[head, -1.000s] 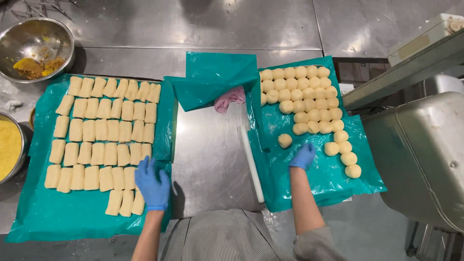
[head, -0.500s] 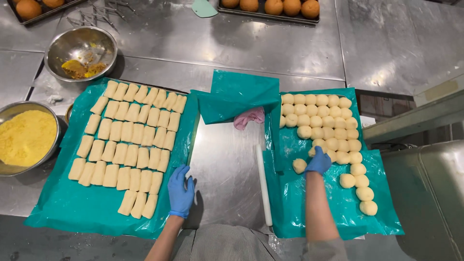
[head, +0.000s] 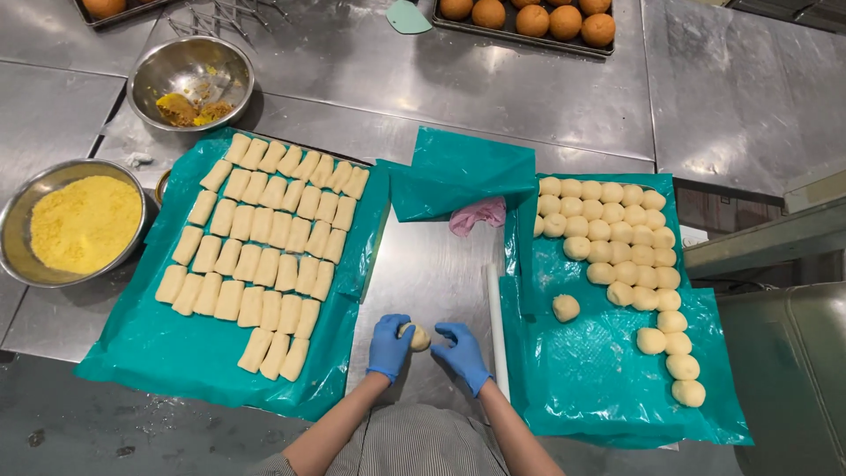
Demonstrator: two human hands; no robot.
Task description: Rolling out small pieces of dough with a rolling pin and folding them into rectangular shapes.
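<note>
Both your hands have come off the sheets and met over the bare steel table (head: 423,264) near its front edge: your left hand (head: 389,345) cups a dough ball (head: 416,336), fingers curled round it, your right hand (head: 462,351) just beside, half-curled, contact unclear. Shaped dough logs (head: 264,247) fill the left teal sheet (head: 176,353); round balls (head: 617,247) line the right sheet (head: 599,388), a white rolling pin (head: 496,326) along its left edge.

— What's that they're working on?

— A steel table (head: 423,79). A teal sheet (head: 150,353) lies on its left part, another teal sheet (head: 599,397) on the right, bare metal between them.

— Anything else straight on the steel?

— Two metal bowls: one with yellow crumbs (head: 75,220), one nearly empty (head: 189,79). A white rolling pin (head: 496,326), a pink crumpled bit (head: 478,214), and a dark tray (head: 529,40) at the far edge.
</note>
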